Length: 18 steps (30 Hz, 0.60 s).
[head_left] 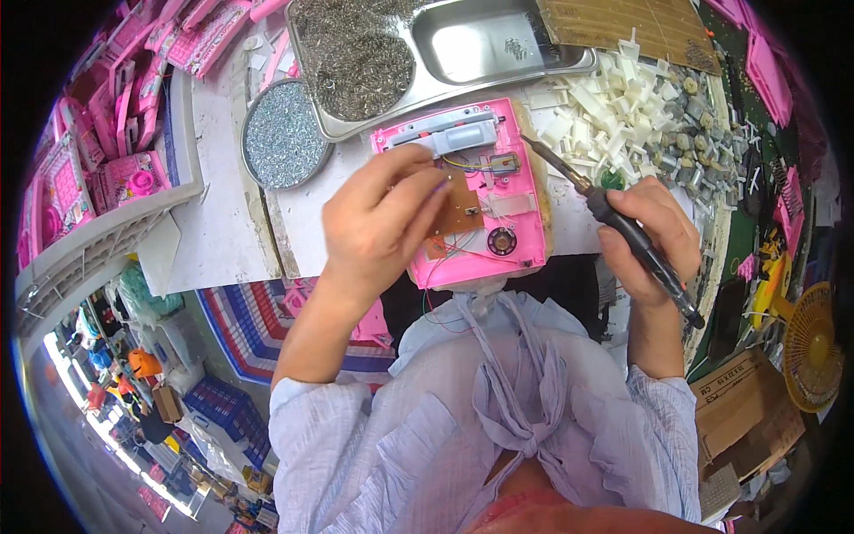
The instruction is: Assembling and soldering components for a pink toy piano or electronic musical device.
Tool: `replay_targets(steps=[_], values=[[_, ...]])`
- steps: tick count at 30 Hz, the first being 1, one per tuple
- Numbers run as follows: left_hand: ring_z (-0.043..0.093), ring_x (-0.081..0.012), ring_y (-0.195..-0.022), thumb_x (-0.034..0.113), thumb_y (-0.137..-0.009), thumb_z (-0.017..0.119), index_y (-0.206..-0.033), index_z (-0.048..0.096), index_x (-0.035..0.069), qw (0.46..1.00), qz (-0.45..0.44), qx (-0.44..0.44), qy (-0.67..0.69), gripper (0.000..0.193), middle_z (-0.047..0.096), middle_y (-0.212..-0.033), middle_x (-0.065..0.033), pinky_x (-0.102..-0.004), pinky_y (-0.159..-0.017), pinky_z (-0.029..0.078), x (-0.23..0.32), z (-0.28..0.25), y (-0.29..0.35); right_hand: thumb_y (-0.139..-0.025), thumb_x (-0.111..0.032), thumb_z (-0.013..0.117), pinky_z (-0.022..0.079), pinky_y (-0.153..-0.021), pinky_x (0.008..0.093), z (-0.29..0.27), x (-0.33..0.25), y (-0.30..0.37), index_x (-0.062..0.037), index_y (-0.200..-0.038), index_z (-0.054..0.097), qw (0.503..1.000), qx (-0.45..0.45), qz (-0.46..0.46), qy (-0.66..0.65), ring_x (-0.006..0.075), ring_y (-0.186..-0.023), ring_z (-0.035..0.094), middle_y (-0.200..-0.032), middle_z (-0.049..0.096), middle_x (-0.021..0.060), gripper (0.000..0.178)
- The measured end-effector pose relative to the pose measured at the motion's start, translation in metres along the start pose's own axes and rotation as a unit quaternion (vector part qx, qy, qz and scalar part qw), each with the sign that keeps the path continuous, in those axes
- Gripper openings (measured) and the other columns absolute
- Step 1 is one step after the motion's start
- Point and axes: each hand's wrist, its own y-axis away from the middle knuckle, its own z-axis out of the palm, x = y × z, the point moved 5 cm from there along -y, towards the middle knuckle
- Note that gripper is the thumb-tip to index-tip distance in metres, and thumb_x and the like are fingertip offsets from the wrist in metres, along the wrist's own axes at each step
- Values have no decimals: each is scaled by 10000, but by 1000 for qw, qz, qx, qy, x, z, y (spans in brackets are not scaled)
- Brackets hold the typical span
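A pink plastic toy shell [525,209] lies open side up in front of me. My left hand [378,209] is over its left part, thumb and fingers drawn together above a brown circuit board [463,209]. What they pinch, if anything, is hidden. In my right hand [654,231] is a soldering iron [627,227] with a black handle; its tip points at the shell's upper right edge. Inside the shell are a grey plastic piece [463,136], a small motor [505,164], a round speaker [502,240] and thin wires.
Behind the shell stands a metal tray [445,96] with many small metal parts. A round dish [286,133] of small silvery pieces is to its left. White plastic parts [605,107] and small motors [689,133] are heaped right. Pink shells [133,178] fill a left-hand bin.
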Motion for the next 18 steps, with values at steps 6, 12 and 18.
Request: replay_targets(steps=[6, 12, 18], values=[[738, -168, -817, -30, -849, 747, -990, 709, 6, 960, -142, 27, 239, 150, 741, -985, -102, -266, -683, 580, -12, 16, 5, -789, -33, 817, 534, -643, 278, 13, 3, 0, 21, -1139, 698, 993, 20, 117, 0, 210, -722, 704, -881, 737, 141, 373], [747, -199, -914, -66, -900, 654, -1048, 706, -17, 927, -171, -21, 334, 164, 741, -1027, -125, -286, -758, 585, -32, 11, 7, -823, -69, 820, 573, -723, 274, 22, 5, -5, 6, -1156, 709, 988, 29, 152, -14, 204, -819, 752, -977, 772, 140, 359], [684, -323, -927, 62, -738, 743, -1069, 675, 13, 987, 128, -33, 88, 342, 692, -1068, -141, -390, -770, 570, -9, 11, 1, -825, -51, 816, 571, -726, 269, 25, 5, -5, 4, -1157, 712, 991, 26, 135, -2, 194, -825, 748, -990, 770, 139, 352]])
